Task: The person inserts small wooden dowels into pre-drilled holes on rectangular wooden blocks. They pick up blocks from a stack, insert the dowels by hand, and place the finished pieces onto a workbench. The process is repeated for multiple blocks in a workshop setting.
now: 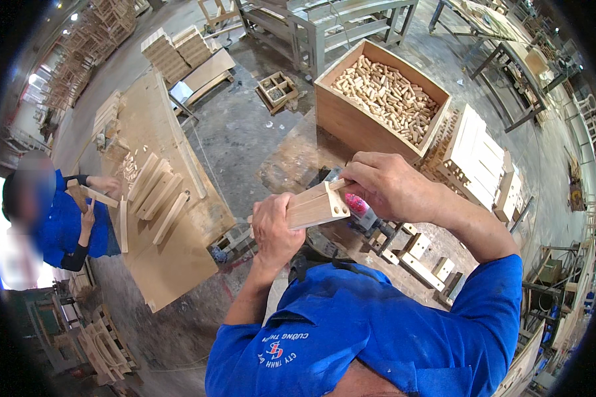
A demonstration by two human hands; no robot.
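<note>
My left hand is wrapped around pale wooden bars in front of my chest. Their near ends point right, and round drilled holes show in the end face. The fingers of my right hand are pinched around a short wooden dowel at the upper edge of that end. Whether the dowel sits inside a hole, I cannot tell. Just beyond my right hand stands a large wooden box heaped with loose dowels.
Bars with dowels in their ends are stacked right of the box. Below my right forearm, wooden blocks lie on a frame. At left, a person in blue handles wood beside a worktable bearing upright bars. A divided tray rests on the floor.
</note>
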